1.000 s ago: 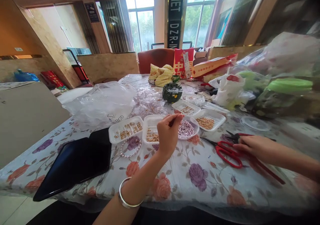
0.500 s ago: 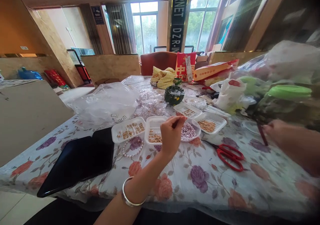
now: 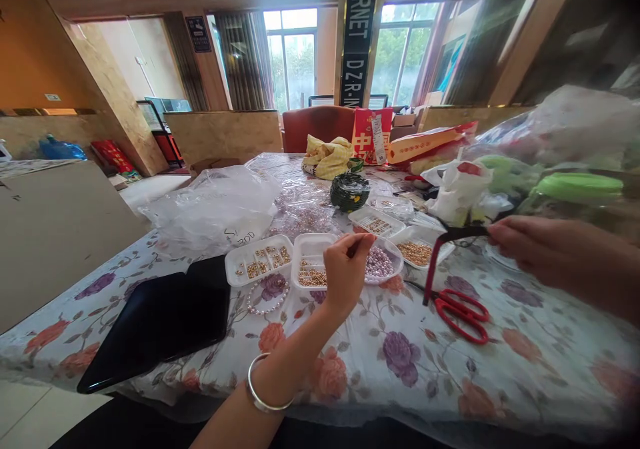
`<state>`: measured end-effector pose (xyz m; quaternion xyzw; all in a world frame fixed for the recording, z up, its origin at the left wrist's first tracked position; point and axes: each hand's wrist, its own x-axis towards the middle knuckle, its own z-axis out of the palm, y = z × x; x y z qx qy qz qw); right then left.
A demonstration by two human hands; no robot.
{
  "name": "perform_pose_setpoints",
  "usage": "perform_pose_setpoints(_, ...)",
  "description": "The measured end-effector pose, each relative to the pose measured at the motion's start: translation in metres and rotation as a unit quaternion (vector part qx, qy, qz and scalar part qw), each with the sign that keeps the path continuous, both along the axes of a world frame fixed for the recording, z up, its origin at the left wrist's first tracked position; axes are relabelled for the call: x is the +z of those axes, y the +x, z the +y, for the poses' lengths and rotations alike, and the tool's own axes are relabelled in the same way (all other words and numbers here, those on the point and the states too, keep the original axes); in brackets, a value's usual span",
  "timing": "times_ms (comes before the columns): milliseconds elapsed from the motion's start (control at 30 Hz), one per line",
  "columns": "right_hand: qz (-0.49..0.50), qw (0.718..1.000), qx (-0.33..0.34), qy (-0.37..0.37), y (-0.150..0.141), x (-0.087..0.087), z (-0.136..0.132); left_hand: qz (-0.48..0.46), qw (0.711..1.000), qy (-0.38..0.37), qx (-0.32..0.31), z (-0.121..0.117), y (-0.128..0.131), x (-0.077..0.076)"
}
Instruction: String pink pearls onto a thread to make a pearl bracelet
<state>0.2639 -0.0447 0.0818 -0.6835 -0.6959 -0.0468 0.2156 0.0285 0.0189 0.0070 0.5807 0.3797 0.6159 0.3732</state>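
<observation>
Your right hand (image 3: 530,244) grasps the pliers (image 3: 433,266), raised above the surface (image 3: 420,406), a handle hanging near the scissors (image 3: 463,316). Seat both handles in your palm, clear of the scissors. Your left hand (image 3: 345,272) is pinched beside the lilac beads (image 3: 379,262); you'd best steady it. Whether it holds anything, I cannot tell.
</observation>
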Motion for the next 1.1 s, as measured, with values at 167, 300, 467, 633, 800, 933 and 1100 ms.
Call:
perform_pose_setpoints(167, 0.029, 0.993, 0.084, -0.079, -0.044, -0.005, 0.01, 0.005, 1.0, 0.009, 0.004, 0.0, 0.0, -0.002)
perform_pose_setpoints(300, 0.035, 0.99, 0.12, -0.066, -0.065, -0.007, 0.016, -0.002, 1.0, -0.005, 0.028, 0.0, 0.0, -0.002)
perform_pose_setpoints(467, 0.075, 0.983, 0.158, -0.062, -0.08, -0.018, 0.025, -0.007, 0.999, -0.017, 0.048, -0.002, 0.0, 0.001)
perform_pose_setpoints(633, 0.114, 0.975, 0.177, -0.07, -0.091, -0.031, 0.028, -0.018, 0.997, -0.022, 0.07, -0.002, 0.0, 0.002)
perform_pose_setpoints(800, 0.13, 0.981, 0.136, -0.041, -0.098, -0.034, 0.023, -0.019, 0.997, -0.024, 0.067, 0.0, -0.001, 0.0)
perform_pose_setpoints(933, 0.073, 0.988, 0.135, -0.017, -0.092, -0.034, 0.022, -0.01, 0.998, -0.03, 0.053, 0.001, 0.0, -0.002)
perform_pose_setpoints(1100, 0.063, 0.976, 0.203, -0.043, -0.082, -0.034, 0.023, -0.015, 0.998, -0.038, 0.042, 0.001, 0.0, -0.002)
